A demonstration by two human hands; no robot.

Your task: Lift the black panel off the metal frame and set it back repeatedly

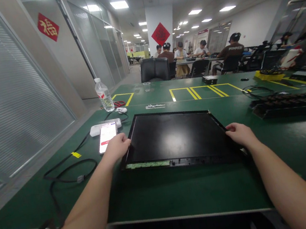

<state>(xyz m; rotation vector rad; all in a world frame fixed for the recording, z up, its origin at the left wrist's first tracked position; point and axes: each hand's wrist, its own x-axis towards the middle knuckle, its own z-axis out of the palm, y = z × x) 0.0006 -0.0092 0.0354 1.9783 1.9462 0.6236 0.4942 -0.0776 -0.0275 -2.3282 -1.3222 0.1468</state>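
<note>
A black LCD screen panel [174,134] lies face up on the green table, with a bare green circuit strip [147,165] along its near edge. My left hand [118,146] is closed on the panel's left edge, fingers curled around the rim. On the opposite side, my right hand [241,134] pinches the right edge between thumb and fingers. Parts of both hands' fingertips are hidden at the rim. Beside my left hand lies a phone [105,138] with its screen lit, resting near a white power strip [93,130].
Behind the panel are a caliper-like silver tool [155,106], a plastic cup [147,87], a water bottle [104,95] and red-handled scissors [119,103]. A black cable [64,180] loops at left. Long black parts [296,103] lie at right. Several people sit farther back.
</note>
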